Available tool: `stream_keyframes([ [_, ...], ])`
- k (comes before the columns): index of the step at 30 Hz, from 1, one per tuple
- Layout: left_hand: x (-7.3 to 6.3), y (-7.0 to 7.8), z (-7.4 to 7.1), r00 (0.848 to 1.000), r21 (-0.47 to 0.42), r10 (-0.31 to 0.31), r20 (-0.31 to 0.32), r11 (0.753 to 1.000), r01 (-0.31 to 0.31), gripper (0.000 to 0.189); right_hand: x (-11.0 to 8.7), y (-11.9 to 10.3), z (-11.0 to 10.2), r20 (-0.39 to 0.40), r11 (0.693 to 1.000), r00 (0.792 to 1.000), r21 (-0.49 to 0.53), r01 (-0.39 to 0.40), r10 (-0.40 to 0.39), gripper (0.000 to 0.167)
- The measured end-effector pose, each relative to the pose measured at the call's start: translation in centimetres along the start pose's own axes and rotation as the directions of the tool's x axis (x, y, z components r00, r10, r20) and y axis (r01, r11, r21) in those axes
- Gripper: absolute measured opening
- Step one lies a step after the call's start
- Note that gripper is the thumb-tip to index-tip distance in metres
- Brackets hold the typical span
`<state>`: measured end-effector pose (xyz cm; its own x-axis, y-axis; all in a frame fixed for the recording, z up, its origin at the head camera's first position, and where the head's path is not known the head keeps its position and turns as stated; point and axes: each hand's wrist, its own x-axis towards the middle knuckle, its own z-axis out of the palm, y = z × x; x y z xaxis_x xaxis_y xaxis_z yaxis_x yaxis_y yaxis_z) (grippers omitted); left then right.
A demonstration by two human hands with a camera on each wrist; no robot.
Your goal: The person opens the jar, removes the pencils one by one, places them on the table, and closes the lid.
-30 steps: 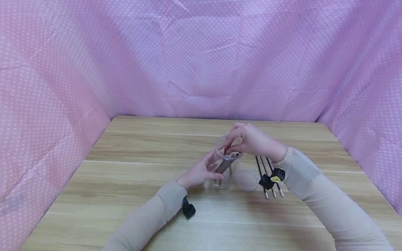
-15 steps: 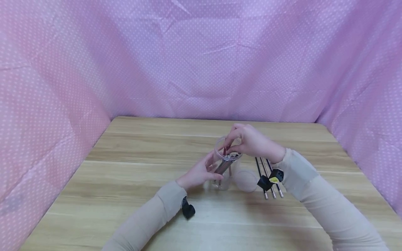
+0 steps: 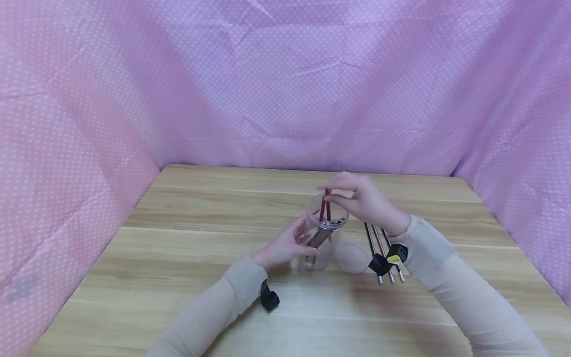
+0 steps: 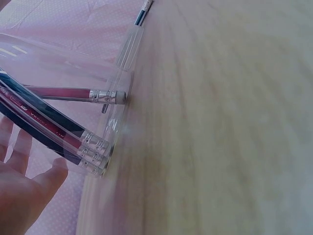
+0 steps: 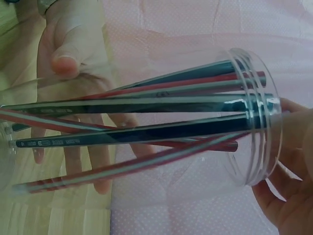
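Observation:
A clear plastic jar (image 3: pixel 319 258) stands upright on the table with several dark and red pencils (image 5: pixel 146 137) leaning inside, eraser ends at the bottom. My left hand (image 3: pixel 285 244) holds the jar's left side, its fingers behind the wall and its thumb in front, as the left wrist view shows too for the left hand (image 4: pixel 24 186). Above the jar's mouth my right hand (image 3: pixel 361 198) pinches the top of a red pencil (image 3: pixel 328 210) between thumb and fingers. Its lower part is still inside the jar. Another red pencil (image 3: pixel 322 208) leans beside it.
A round clear lid (image 3: pixel 351 256) lies on the wooden table (image 3: pixel 178 238), right of the jar. Beyond it are three dark pencils (image 3: pixel 400 273) side by side, partly covered by the right wrist camera (image 3: pixel 388 259). Pink dotted cloth (image 3: pixel 285 99) hangs around the table.
My right hand has risen slightly out of the jar's mouth, and the red pencil it pinches now stands higher above the rim. My left hand keeps its hold on the jar.

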<state>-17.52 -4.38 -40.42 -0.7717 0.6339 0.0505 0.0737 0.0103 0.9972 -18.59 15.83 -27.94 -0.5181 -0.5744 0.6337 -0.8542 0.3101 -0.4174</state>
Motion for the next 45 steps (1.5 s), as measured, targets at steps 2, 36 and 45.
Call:
stream_keyframes([
  [2,0.0,0.1,0.1,1.000,-0.005,-0.010,-0.001,1.000,0.010,0.095,0.0,0.0,-0.1,-0.049,0.998,0.998,0.040,-0.038,0.040,0.033],
  [36,0.0,0.4,0.0,0.999,0.022,-0.033,-0.031,0.999,0.034,0.094,0.6,0.4,-2.6,-0.380,0.662,0.696,0.727,-0.183,0.609,0.024],
  [45,-0.1,0.1,0.2,0.998,0.038,-0.050,-0.037,0.998,0.051,0.094,-0.3,1.1,-4.0,-0.301,0.421,0.639,0.906,-0.038,0.707,0.019],
])
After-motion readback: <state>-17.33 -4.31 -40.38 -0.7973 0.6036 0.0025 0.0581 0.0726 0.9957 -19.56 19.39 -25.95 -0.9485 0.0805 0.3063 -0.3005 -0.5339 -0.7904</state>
